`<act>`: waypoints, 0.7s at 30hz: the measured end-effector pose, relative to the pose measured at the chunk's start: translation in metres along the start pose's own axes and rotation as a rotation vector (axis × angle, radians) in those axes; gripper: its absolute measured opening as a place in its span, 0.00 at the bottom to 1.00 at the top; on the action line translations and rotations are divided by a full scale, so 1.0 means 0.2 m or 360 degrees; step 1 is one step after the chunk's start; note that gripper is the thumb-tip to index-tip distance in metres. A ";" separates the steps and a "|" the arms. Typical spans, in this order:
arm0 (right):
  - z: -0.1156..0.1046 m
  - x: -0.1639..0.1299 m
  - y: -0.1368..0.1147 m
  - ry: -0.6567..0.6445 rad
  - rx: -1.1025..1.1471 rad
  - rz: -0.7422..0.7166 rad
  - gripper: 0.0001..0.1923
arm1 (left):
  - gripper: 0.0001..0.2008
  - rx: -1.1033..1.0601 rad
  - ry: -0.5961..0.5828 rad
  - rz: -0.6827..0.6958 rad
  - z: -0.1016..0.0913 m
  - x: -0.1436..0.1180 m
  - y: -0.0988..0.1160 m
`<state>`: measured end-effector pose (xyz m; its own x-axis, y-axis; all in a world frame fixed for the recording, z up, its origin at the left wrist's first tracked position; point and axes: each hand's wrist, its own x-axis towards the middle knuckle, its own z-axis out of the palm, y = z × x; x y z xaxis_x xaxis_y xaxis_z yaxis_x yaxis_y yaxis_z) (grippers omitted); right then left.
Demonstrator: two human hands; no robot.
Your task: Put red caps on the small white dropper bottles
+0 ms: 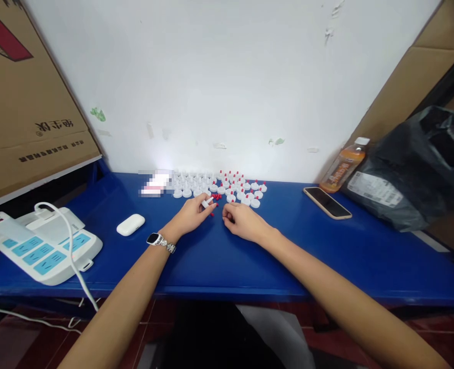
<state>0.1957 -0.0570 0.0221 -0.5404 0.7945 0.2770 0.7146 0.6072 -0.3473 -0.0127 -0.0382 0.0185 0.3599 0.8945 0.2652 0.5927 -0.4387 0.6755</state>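
Note:
My left hand (193, 211) holds a white nozzle cap (207, 202) between thumb and fingers, its spout pointing right. Just right of it, my right hand (246, 221) is closed with the fingertips together; whatever they may pinch is too small to make out. Small red tips (217, 196) lie in a loose pile beyond and between the hands. Behind my left hand stand several white nozzle caps (187, 191) without red tips, in rows. To their right, several white caps with red tips (255, 202) stand in a looser group.
On the blue table (227, 271) are a white earbud case (130, 224) and a power strip (50, 256) with a white cable at left. A phone (327, 202), an orange drink bottle (342, 166) and a black plastic bag (415, 169) are at right. A white wall (227, 92) rises behind.

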 end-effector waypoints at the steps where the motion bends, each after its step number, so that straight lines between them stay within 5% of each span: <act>1: 0.00 0.00 0.00 -0.0015 -0.0002 0.0001 0.05 | 0.18 0.0005 -0.0002 -0.0003 0.00 0.00 0.00; 15: 0.00 -0.01 0.04 0.0081 0.0025 -0.0069 0.05 | 0.18 -0.0200 -0.0042 -0.0094 0.00 0.00 -0.02; 21: 0.01 0.01 0.05 0.0148 0.0464 -0.0045 0.05 | 0.18 -0.0369 -0.0046 -0.0046 0.01 0.02 -0.02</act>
<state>0.2010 -0.0501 0.0168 -0.5060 0.7809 0.3663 0.5351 0.6173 -0.5767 -0.0118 -0.0341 0.0152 0.3677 0.9021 0.2258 0.4228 -0.3784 0.8234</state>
